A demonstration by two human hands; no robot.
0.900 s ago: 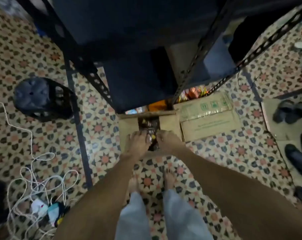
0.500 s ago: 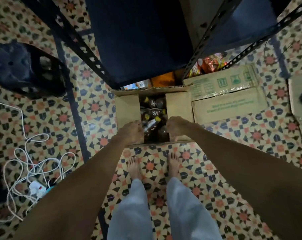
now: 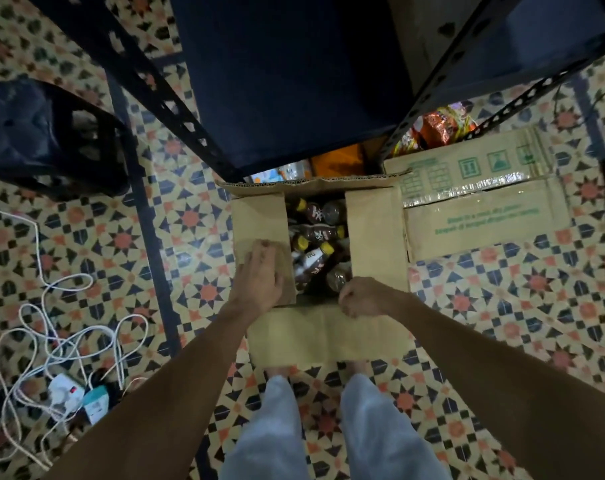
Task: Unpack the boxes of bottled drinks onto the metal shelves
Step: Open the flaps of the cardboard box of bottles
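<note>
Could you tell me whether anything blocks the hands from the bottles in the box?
Partly: the left flap and right flap cover the sides of the box; the bottles in the middle gap lie uncovered.

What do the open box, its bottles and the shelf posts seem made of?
Open box: matte brown corrugated cardboard, fluted edge showing. Bottles: likely glossy clear plastic, yellow caps, glints. Shelf posts: dark painted metal, apparently, with punched holes.

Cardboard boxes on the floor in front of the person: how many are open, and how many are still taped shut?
Open box, with bottles showing inside: 1
Taped-shut box: 1
Total: 2 boxes on the floor
</note>
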